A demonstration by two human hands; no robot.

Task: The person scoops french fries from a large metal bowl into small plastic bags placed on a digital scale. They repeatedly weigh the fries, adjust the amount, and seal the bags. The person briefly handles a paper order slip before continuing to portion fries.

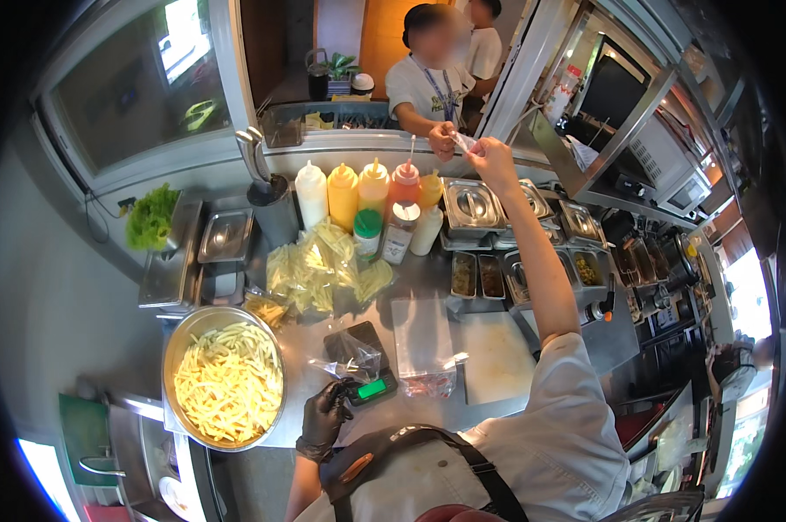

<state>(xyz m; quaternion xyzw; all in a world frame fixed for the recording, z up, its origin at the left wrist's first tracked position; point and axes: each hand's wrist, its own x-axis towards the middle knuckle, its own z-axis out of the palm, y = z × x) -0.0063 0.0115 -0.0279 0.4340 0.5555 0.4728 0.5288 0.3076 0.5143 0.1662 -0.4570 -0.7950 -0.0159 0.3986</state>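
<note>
My bare right hand [493,163] reaches up to the service window, its fingers closed on a small piece of paper [463,141]. A person's hand [442,139] on the far side touches the same paper. My left hand [324,414], in a black glove, is beside a digital kitchen scale [383,388] with a lit green display; its fingers are at the edge of a clear plastic bag [357,355] lying on the scale. A large steel bowl [169,375] of cut potato fries [230,385] stands to the left. Bagged fries [315,267] are piled behind the scale.
Squeeze bottles [344,189], a knife holder [274,212] and lidded steel pans [474,203] line the counter's back. A stack of clear bags [423,339] and a white cutting board [496,355] lie right of the scale. Lettuce [152,215] sits at left; a blow torch [598,308] is at right.
</note>
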